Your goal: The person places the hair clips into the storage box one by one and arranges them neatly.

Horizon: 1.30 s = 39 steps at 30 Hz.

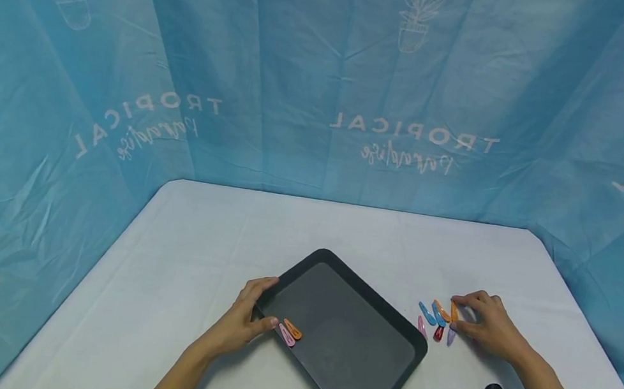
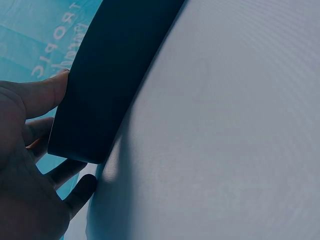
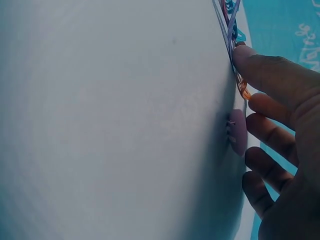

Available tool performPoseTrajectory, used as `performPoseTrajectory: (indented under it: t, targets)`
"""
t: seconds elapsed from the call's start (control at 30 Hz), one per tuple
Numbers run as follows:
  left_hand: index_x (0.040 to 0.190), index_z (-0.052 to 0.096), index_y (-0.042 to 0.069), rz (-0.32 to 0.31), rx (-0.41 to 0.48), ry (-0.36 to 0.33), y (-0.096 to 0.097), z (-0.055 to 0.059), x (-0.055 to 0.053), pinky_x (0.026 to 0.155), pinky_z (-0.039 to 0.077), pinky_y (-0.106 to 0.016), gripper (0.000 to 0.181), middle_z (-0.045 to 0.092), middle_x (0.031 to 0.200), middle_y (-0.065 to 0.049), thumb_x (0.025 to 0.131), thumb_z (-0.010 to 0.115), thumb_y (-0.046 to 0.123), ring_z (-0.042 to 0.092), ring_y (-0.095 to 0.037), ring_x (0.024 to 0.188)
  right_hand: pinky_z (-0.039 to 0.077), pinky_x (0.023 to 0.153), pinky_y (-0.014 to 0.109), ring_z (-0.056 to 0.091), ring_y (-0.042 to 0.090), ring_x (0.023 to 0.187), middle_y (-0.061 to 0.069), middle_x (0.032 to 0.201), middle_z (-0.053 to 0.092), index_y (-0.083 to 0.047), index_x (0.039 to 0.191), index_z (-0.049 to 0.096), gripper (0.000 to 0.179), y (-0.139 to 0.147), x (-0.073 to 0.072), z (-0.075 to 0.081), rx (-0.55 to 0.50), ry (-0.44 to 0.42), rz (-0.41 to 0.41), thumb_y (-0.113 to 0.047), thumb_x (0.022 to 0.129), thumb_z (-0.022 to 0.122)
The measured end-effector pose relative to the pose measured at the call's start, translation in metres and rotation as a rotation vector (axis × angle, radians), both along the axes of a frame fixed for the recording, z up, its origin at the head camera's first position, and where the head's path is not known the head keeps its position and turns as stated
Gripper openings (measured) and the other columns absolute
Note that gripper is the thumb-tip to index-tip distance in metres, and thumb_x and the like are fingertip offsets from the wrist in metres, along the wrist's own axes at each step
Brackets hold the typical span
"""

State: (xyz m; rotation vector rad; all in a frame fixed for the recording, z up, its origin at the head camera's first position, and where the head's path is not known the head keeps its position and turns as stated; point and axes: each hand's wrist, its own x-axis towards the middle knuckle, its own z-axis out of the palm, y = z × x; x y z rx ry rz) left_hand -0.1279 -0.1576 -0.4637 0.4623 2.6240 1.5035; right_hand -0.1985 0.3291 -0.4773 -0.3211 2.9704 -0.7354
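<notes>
A dark grey rectangular tray (image 1: 350, 337) lies at an angle on the table. My left hand (image 1: 242, 320) holds its left corner, with the thumb over the rim beside an orange hair clip (image 1: 293, 329) and a pink hair clip (image 1: 286, 335) in the tray. In the left wrist view, fingers reach round the tray's outer wall (image 2: 110, 85). Right of the tray, my right hand (image 1: 490, 324) pinches another orange hair clip (image 1: 454, 311) between thumb and index finger. A pinkish-purple clip (image 3: 238, 132) lies below its other fingers in the right wrist view.
Beside the right hand lie blue clips (image 1: 427, 313), an orange one (image 1: 441, 310), a red one (image 1: 439, 333), a pink one (image 1: 421, 326) and a lavender one (image 1: 451, 337). White cloth covers the table (image 1: 226, 236); a blue printed curtain (image 1: 301, 90) hangs around it.
</notes>
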Motion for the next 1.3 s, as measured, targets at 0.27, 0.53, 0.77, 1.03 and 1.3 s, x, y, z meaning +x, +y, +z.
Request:
performPoseTrajectory:
  t: [0.27, 0.53, 0.77, 1.03, 1.3]
  targets:
    - [0.147, 0.029, 0.013, -0.005, 0.001, 0.012, 0.000, -0.001, 0.000, 0.108, 0.022, -0.065, 0.072, 0.027, 0.149, -0.013, 0.086, 0.068, 0.019, 0.022, -0.040, 0.141, 0.043, 0.084, 0.052, 0.037, 0.031, 0.106, 0.016, 0.117, 0.051, -0.009, 0.123, 0.061, 0.052, -0.001, -0.001, 0.000, -0.007, 0.001, -0.004, -0.029, 0.078, 0.076]
    - [0.147, 0.029, 0.013, -0.015, 0.009, 0.018, -0.001, 0.000, 0.000, 0.108, 0.022, -0.067, 0.071, 0.026, 0.149, -0.014, 0.087, 0.067, 0.020, 0.021, -0.041, 0.141, 0.043, 0.082, 0.046, 0.038, 0.028, 0.104, 0.015, 0.117, 0.053, -0.008, 0.122, 0.062, 0.052, -0.001, -0.001, 0.002, -0.011, 0.001, 0.000, -0.031, 0.078, 0.075]
    - [0.147, 0.028, 0.012, -0.015, 0.013, -0.005, -0.001, 0.000, 0.000, 0.108, 0.022, -0.066, 0.072, 0.026, 0.149, -0.013, 0.086, 0.068, 0.019, 0.021, -0.039, 0.141, 0.048, 0.081, 0.046, 0.042, 0.029, 0.105, 0.015, 0.116, 0.055, -0.008, 0.124, 0.061, 0.053, -0.004, -0.001, 0.010, -0.034, 0.014, 0.016, -0.032, 0.079, 0.075]
    - [0.147, 0.029, 0.013, 0.000, 0.013, -0.013, -0.001, 0.000, 0.000, 0.109, 0.022, -0.065, 0.073, 0.026, 0.150, -0.011, 0.086, 0.068, 0.018, 0.021, -0.037, 0.142, 0.045, 0.086, 0.054, 0.045, 0.027, 0.107, 0.012, 0.115, 0.057, -0.008, 0.124, 0.060, 0.051, -0.030, 0.000, 0.031, -0.140, 0.089, 0.115, -0.028, 0.080, 0.074]
    - [0.147, 0.028, 0.011, -0.008, 0.025, -0.013, 0.000, 0.001, 0.001, 0.108, 0.021, -0.066, 0.072, 0.025, 0.150, -0.012, 0.087, 0.067, 0.016, 0.019, -0.037, 0.142, 0.045, 0.082, 0.045, 0.042, 0.013, 0.104, 0.000, 0.114, 0.057, -0.017, 0.125, 0.060, 0.050, -0.073, 0.002, 0.052, -0.193, 0.188, 0.281, -0.031, 0.080, 0.074]
